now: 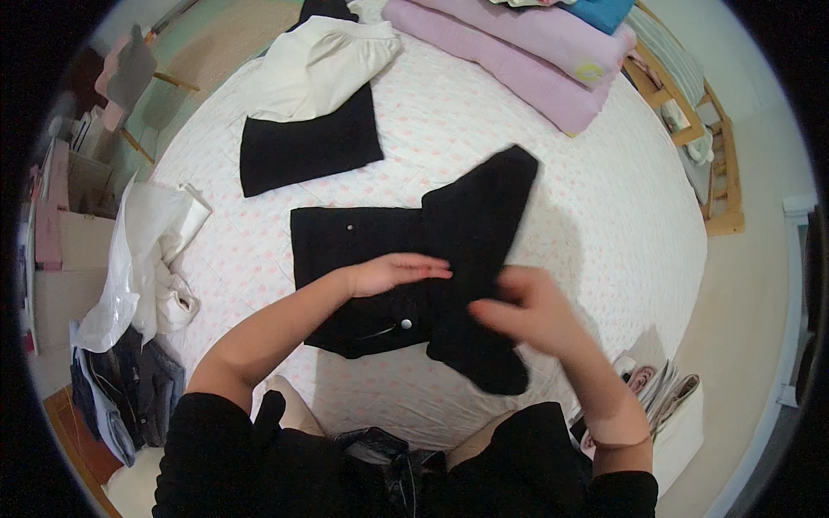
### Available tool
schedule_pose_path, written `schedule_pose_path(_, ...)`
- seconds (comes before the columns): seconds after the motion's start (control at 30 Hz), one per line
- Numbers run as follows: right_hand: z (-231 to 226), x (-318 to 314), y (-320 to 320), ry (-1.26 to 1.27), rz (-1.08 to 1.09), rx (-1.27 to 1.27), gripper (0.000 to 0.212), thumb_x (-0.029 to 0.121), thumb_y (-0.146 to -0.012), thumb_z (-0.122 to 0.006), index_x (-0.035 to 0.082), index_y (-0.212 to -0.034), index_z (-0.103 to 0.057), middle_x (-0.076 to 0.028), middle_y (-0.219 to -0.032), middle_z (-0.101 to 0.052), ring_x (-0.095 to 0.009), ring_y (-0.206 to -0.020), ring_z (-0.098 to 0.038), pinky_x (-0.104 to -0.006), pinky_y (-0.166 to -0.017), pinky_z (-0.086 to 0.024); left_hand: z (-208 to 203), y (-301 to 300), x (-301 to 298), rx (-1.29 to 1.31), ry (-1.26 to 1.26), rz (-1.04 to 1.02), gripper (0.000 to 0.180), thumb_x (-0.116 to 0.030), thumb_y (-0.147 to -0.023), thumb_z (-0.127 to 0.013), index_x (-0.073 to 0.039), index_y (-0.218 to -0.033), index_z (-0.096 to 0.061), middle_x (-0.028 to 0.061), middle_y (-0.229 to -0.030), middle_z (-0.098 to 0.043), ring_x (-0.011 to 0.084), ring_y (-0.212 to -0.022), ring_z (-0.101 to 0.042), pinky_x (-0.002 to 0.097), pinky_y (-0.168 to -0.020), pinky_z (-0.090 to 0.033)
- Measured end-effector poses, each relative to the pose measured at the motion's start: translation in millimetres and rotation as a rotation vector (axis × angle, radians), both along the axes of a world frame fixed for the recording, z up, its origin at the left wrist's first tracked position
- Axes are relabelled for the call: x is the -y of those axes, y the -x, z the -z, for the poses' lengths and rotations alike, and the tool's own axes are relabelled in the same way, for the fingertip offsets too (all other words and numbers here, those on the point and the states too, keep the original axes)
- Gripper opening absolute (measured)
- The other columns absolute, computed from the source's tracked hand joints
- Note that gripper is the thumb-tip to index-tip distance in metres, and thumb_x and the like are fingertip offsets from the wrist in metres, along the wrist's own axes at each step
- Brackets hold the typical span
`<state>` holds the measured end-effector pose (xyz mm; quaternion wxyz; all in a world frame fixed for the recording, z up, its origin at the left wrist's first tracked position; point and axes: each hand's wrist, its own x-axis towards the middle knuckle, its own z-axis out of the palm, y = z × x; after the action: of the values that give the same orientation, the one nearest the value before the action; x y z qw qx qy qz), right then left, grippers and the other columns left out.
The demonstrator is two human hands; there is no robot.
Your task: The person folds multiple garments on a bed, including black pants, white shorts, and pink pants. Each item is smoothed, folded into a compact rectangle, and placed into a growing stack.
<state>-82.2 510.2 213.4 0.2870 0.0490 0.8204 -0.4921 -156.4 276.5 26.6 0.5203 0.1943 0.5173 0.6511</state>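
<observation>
Folding black trousers (pixel 406 285) on the bed (pixel 604 216), mid-fold by the look of it. Left hand (pixel 393 274) lies flat, fingers together, pinning the waist under its palm. Right hand (pixel 522 312) pinches the leg just beside it. Likely next: carry that leg across while keeping the left pressed.

1. Setting: a home bedroom, with laundry lying about.
2. White quilted bedspread with pink dots (pixel 604 207) covering a bed.
3. Folded lilac blankets (pixel 535 52) stacking at its head.
4. Wooden slatted furniture (pixel 721 173) standing beside it.
5. Cardboard boxes (pixel 73 259) sitting on the floor.
</observation>
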Motion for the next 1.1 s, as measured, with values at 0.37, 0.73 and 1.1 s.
schedule_pose_path(0.37,126,259,-4,0.203,-0.202,-0.167,0.016,0.015,-0.078,-0.064,0.004,-0.074,-0.053,-0.014,-0.069,-0.059,-0.033,-0.065,-0.059,-0.0449,-0.056,-0.044,0,-13,151,0.841,-0.151,-0.769,0.062,-0.056,-0.094,-0.048,-0.004,-0.129,-0.054,0.0127,-0.118,-0.064,0.0248,-0.104,-0.062,0.0402,-0.096,-0.047)
schedule_pose_path(0.73,166,157,7,-0.485,-0.697,-0.739,0.065,0.038,-0.091,-0.057,0.003,-0.142,-0.04,-0.014,-0.153,-0.03,-0.027,-0.142,-0.027,-0.0407,-0.116,-0.021,1,-16,145,-0.298,0.735,-0.862,0.038,-0.015,-0.084,-0.071,0.0,-0.116,-0.057,0.0118,-0.111,-0.063,0.0189,-0.1,-0.06,0.032,-0.09,-0.046)
schedule_pose_path(1.1,207,144,100,-0.118,-0.915,-0.96,0.059,0.028,-0.088,-0.057,0.014,-0.143,-0.042,-0.002,-0.152,-0.036,-0.018,-0.139,-0.034,-0.0398,-0.117,-0.021,12,-106,119,-1.347,0.749,-0.016,0.076,-0.043,-0.077,-0.069,-0.015,-0.142,-0.042,0.019,-0.153,-0.027,0.0356,-0.141,-0.026,0.0554,-0.111,-0.022)
